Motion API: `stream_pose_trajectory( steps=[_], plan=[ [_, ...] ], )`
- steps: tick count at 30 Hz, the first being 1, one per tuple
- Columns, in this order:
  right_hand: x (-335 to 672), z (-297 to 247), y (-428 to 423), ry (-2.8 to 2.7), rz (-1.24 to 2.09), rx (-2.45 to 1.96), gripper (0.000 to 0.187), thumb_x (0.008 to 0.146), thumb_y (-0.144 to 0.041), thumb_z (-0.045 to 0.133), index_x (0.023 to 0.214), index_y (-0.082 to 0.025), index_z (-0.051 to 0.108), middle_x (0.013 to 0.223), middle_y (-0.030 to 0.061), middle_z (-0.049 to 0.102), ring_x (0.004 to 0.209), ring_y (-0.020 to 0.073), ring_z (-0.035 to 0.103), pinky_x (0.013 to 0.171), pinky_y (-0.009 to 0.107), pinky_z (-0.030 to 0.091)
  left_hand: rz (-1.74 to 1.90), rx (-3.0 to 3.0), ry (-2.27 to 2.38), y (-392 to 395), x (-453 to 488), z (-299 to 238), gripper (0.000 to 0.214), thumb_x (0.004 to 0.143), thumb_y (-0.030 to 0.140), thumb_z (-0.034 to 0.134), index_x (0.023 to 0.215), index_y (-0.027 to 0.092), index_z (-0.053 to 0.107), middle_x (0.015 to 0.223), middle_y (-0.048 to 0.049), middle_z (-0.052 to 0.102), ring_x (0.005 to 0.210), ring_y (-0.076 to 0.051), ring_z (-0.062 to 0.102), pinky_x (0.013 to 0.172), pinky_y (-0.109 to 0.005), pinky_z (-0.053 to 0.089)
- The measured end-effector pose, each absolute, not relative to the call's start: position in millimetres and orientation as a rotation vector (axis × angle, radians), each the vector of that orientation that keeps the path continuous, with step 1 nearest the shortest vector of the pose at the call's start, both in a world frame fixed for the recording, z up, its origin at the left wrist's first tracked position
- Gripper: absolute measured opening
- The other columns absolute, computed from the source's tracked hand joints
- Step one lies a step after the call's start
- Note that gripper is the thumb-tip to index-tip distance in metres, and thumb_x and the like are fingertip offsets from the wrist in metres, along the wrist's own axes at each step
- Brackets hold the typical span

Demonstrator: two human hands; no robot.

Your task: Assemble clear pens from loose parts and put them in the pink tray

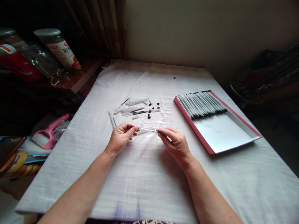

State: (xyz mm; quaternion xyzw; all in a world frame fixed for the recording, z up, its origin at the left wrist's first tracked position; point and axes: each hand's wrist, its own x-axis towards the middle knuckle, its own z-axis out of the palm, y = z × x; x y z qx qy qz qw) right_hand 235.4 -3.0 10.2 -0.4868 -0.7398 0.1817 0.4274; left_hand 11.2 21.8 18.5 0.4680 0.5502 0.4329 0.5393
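Observation:
A slim translucent pen (148,129) spans the gap between my hands, just above the cloth. My left hand (121,137) pinches its dark left end between thumb and fingers. At its other end, the fingertips of my right hand (175,141) are closed on it. Just beyond lie loose pen parts: clear barrels (137,101), dark ink refills (140,112) and small black plugs (149,116). One more barrel (111,118) rests beside my left hand. What is under my fingertips is hidden.
On the right, an open pink-rimmed box (203,137) holds a row of pens (203,104). A white cloth (130,186) covers the table. Jars (58,48) and glasses (57,77) stand on a dark side table; a pink peeler (50,132) lies at left.

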Motion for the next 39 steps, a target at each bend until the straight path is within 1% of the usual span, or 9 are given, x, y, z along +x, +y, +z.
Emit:
stream_pose_trajectory(
  steps=[5,17,20,24,29,33,35,37,39],
  plan=[
    [235.0,11.5,-3.5,-1.834,0.456,-1.225,0.02,0.09,-0.024,0.053,0.1,-0.025,0.071,0.09,0.0052,0.073,0.08,0.0184,0.069,0.074,0.031,0.055,1.006,1.082,1.3,20.6,12.2,20.3,0.037,0.066,0.05,0.076,0.076,0.017,0.064,0.077,-0.0066,0.075,0.064,-0.016,0.067,0.049,-0.02,0.042],
    [235.6,11.9,-3.1,-1.83,0.518,-1.183,0.018,0.089,-0.022,0.055,0.098,-0.023,0.07,0.088,0.0048,0.073,0.078,0.0176,0.069,0.072,0.028,0.054,0.99,1.093,1.291,18.6,14.9,25.0,0.039,0.065,0.052,0.075,0.075,0.016,0.063,0.075,-0.006,0.074,0.065,-0.016,0.066,0.05,-0.02,0.042],
    [236.6,10.7,-3.2,-1.856,0.542,-1.215,0.018,0.09,-0.026,0.053,0.096,-0.022,0.07,0.079,0.0039,0.073,0.072,0.0165,0.068,0.069,0.026,0.053,1.009,1.089,1.292,18.3,14.7,24.4,0.039,0.064,0.051,0.076,0.075,0.016,0.064,0.074,-0.005,0.073,0.064,-0.016,0.066,0.049,-0.02,0.042],
    [236.8,8.0,-4.4,-1.863,0.628,-1.284,0.024,0.092,-0.031,0.049,0.086,-0.021,0.069,0.061,0.0002,0.065,0.055,0.0133,0.062,0.06,0.023,0.049,1.021,1.117,1.278,18.5,14.4,22.1,0.038,0.063,0.049,0.077,0.076,0.016,0.065,0.068,-0.0022,0.07,0.064,-0.015,0.066,0.049,-0.02,0.042],
    [236.4,6.4,-6.1,-1.717,0.83,-1.348,0.023,0.086,-0.034,0.059,0.103,-0.019,0.062,0.065,-0.0011,0.061,0.056,0.0125,0.056,0.054,0.022,0.046,1.009,1.102,1.275,19.9,14.2,19.7,0.038,0.065,0.049,0.076,0.078,0.016,0.065,0.074,-0.0043,0.072,0.064,-0.016,0.067,0.049,-0.02,0.043],
    [238.2,8.5,-4.7,-1.748,0.806,-1.317,0.014,0.085,-0.032,0.059,0.088,-0.02,0.063,0.073,0.0022,0.065,0.063,0.0138,0.058,0.059,0.023,0.047,0.998,1.071,1.266,21.6,13.1,18.7,0.038,0.065,0.049,0.077,0.079,0.016,0.064,0.077,-0.0053,0.073,0.064,-0.016,0.067,0.048,-0.02,0.043],
    [239.2,9.5,-3.6,-1.779,0.75,-1.306,0.018,0.087,-0.033,0.055,0.081,-0.019,0.065,0.069,0.0025,0.064,0.062,0.0139,0.058,0.061,0.024,0.047,0.998,1.064,1.263,22.0,12.8,18.6,0.037,0.064,0.048,0.077,0.079,0.016,0.064,0.076,-0.0049,0.073,0.064,-0.016,0.067,0.048,-0.019,0.043],
    [240.0,9.4,-3.2,-1.767,0.747,-1.322,0.021,0.088,-0.034,0.053,0.084,-0.019,0.068,0.064,0.0015,0.062,0.058,0.0132,0.057,0.06,0.024,0.047,0.996,1.064,1.265,22.2,13.0,18.8,0.037,0.064,0.047,0.078,0.078,0.016,0.065,0.075,-0.0048,0.073,0.064,-0.016,0.067,0.048,-0.019,0.043],
    [240.4,8.6,-3.7,-1.715,0.816,-1.355,0.022,0.087,-0.035,0.056,0.097,-0.019,0.067,0.064,-0.0001,0.06,0.054,0.012,0.054,0.056,0.023,0.046,0.993,1.065,1.271,22.3,13.1,19.1,0.038,0.063,0.048,0.078,0.078,0.016,0.065,0.074,-0.0047,0.072,0.064,-0.016,0.067,0.047,-0.019,0.043]
  ],
)
